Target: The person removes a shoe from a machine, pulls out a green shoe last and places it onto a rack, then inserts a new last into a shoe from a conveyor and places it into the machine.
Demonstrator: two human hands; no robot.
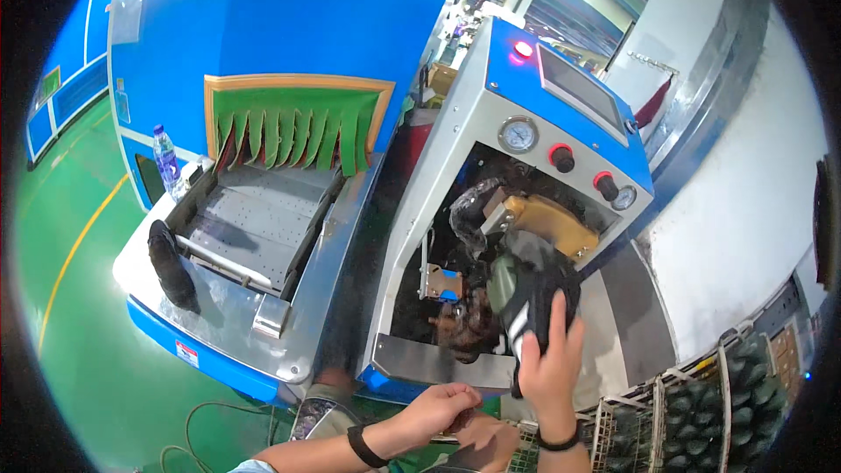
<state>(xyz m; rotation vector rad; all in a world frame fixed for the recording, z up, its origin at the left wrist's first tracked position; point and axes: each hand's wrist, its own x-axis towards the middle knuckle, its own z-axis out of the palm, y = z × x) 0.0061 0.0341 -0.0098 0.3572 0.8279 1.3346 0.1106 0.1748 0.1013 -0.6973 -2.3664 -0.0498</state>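
Observation:
My right hand [550, 368] grips a black shoe upper [547, 276] with white stripes, thumb on one side and fingers on the other. A green shoe last [502, 285] shows at its edge. The shoe is tilted in the front opening of a grey and blue machine [438, 201], beside a yellowish pad [552, 223]; it looks a little blurred. Low in front of the machine, my left hand [442, 410] is closed near my knee, fingers curled in, and nothing shows sticking out of it.
To the left stands a blue machine with a green strip curtain [293, 123] over a metal conveyor bed [258, 215]. On its ledge are a black shoe [171, 267] and a water bottle [166, 158]. Wire racks [683, 412] with dark green lasts stand at lower right. Cables [210, 412] lie on the floor.

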